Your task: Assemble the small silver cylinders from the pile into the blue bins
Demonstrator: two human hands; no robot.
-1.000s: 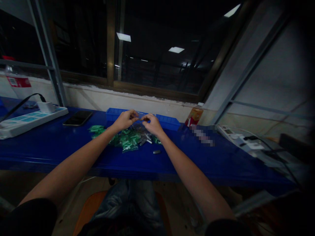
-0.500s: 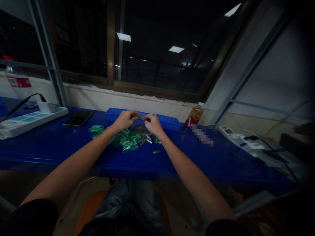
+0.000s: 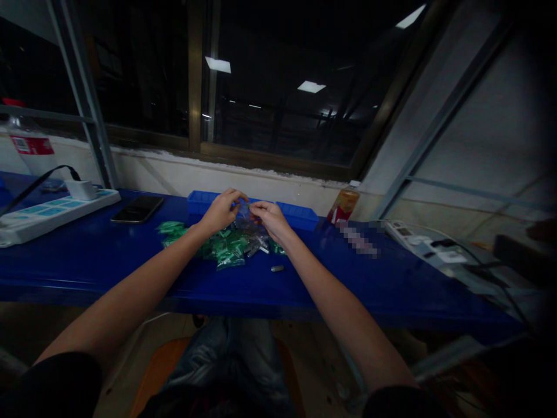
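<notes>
My left hand (image 3: 223, 211) and my right hand (image 3: 270, 220) meet above a pile on the table, fingers curled and pinched. Between them they grip a small clear plastic bag (image 3: 244, 212); whatever it may contain is too dim to make out. Below lie several small clear bags with green contents (image 3: 230, 248), heaped together. Loose small metallic pieces (image 3: 260, 244) are mixed in at the heap's right side, under my right hand. A single short grey cylindrical piece (image 3: 277, 269) lies apart, nearer the table's front edge.
Behind my hands stand blue bins (image 3: 298, 216) along the wall. A phone (image 3: 137, 209) and a white power strip (image 3: 65, 212) with a plugged-in charger are at left. An orange drink bottle (image 3: 344, 204) and another power strip (image 3: 420, 247) are at right.
The fingers of my right hand have shifted a little left and straightened over the bag. My left fingers have lifted slightly. The heap and the lone piece stay where they were.
</notes>
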